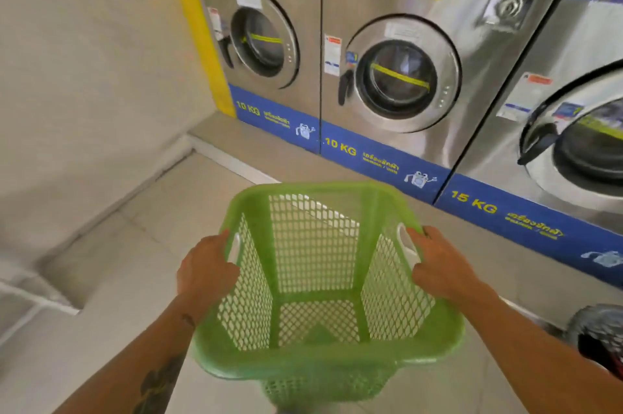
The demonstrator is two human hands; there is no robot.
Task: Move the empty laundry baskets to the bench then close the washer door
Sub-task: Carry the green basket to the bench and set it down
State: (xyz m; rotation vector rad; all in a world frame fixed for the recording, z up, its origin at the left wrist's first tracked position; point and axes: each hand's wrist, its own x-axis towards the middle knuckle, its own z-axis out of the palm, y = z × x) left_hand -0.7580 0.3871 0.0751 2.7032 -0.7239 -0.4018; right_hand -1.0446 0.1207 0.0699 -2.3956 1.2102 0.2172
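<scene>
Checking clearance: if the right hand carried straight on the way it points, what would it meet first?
The right hand, gripping the green laundry basket, points toward the middle 10 KG washer; probably its blue base strip, though depth is unclear.

The laundry basket [323,295] sits low in the middle of the view, above the tiled floor [135,245], with the left hand [207,270] on its left rim and the right hand [438,265] on its right rim. Behind it stands a row of washers — one [263,35] far left beside the wall [84,76], a second [401,73] in the middle, a third [580,130] at the right. A dark object [596,336] lies at the lower right edge.
</scene>
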